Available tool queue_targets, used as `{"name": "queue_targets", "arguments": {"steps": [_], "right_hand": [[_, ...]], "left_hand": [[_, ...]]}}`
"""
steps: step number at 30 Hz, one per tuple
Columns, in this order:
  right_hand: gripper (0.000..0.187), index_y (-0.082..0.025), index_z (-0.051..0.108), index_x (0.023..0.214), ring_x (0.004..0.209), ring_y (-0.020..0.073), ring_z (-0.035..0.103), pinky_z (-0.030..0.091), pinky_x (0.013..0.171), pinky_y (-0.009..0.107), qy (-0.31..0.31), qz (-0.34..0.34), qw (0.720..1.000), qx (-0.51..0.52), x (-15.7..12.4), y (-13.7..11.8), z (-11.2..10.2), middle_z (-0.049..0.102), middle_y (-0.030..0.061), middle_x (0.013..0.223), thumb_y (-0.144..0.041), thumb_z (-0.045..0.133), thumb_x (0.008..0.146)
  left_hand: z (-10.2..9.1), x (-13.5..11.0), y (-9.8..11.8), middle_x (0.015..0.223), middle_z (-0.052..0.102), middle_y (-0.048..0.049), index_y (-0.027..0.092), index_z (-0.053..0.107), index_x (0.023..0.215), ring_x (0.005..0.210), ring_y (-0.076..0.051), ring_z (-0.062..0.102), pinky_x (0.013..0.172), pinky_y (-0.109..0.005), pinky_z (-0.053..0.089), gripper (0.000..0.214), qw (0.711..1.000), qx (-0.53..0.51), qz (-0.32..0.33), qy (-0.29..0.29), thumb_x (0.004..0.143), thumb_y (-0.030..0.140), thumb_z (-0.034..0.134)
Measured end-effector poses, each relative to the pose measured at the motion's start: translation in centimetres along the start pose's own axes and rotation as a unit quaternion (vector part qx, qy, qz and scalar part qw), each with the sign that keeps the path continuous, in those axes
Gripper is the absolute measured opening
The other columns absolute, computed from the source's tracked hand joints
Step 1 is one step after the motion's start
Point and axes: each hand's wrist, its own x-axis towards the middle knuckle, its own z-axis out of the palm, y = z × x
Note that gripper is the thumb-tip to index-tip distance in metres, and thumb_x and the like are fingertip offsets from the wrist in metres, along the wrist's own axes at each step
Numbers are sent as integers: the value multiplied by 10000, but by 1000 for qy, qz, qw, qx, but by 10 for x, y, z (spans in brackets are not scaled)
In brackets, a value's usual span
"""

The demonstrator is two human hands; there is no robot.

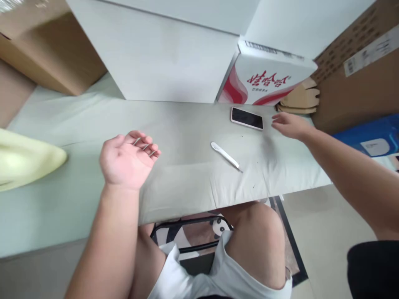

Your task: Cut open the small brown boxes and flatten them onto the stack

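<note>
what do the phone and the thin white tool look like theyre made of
Phone: dark, smooth front, probably glass; the pale pink rim could be plastic or metal. White tool: smooth, evenly white handle, likely plastic; its thin grey tip may be metal, but is too small to tell.

Soft, fairly bright light is spreading over the pale tablecloth, a faint blurred shadow is lying near the right hand, while the yellow object is blurring at the stretched left edge.

I sit at a pale-topped bench. A phone and slim white tool lie on it, near a red-and-white box.
</note>
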Motion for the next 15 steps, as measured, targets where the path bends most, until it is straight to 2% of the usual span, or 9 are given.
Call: {"name": "queue_targets", "arguments": {"steps": [2, 4, 6, 8, 12, 15], "right_hand": [[300, -180, 748, 1156, 1059, 306, 731, 524, 1066, 463, -23, -68, 997, -31, -10, -45, 3, 799, 160, 1167, -262, 695, 872], [326, -209, 751, 1189, 1131, 322, 741, 542, 1074, 467, -40, -181, 980, -75, -23, -93, 10, 798, 122, 1207, -296, 648, 893], [358, -202, 743, 1228, 1154, 321, 749, 569, 1055, 466, -49, -303, 945, -110, -38, -143, 21, 790, 127, 1236, -306, 590, 922], [381, -188, 729, 1263, 1154, 311, 752, 590, 1034, 461, -51, -393, 912, -107, -52, -195, 37, 774, 144, 1274, -296, 561, 939], [385, -170, 698, 1287, 1128, 292, 745, 619, 986, 461, -63, -523, 849, -47, -69, -309, 73, 714, 169, 1373, -241, 527, 949], [399, -194, 685, 1259, 1220, 264, 708, 622, 1027, 455, -40, -596, 802, 14, -73, -400, 99, 659, 137, 1461, -133, 484, 921]], "left_hand": [[-4, -2, 6, 701, 595, -47, 200, 606, 738, 569, -156, 532, 537, -292, 525, 223, 1000, -20, 2, -6, 728, 423, 604], [-11, -2, 12, 703, 597, -39, 206, 623, 727, 594, -153, 553, 557, -269, 527, 202, 999, -29, 12, -27, 721, 408, 639], [-19, -3, 17, 703, 597, -31, 200, 648, 719, 612, -148, 576, 576, -254, 529, 208, 998, -28, 32, -51, 693, 404, 673], [-28, -3, 21, 696, 590, -24, 191, 663, 720, 609, -138, 580, 582, -238, 522, 222, 996, -27, 58, -67, 679, 408, 683], [-37, -3, 30, 685, 573, -21, 181, 664, 715, 600, -117, 551, 579, -214, 494, 215, 991, -57, 98, -67, 712, 395, 648], [-41, -4, 38, 699, 564, -30, 180, 655, 713, 610, -118, 536, 576, -219, 473, 215, 989, -76, 109, -70, 782, 376, 602]]}}
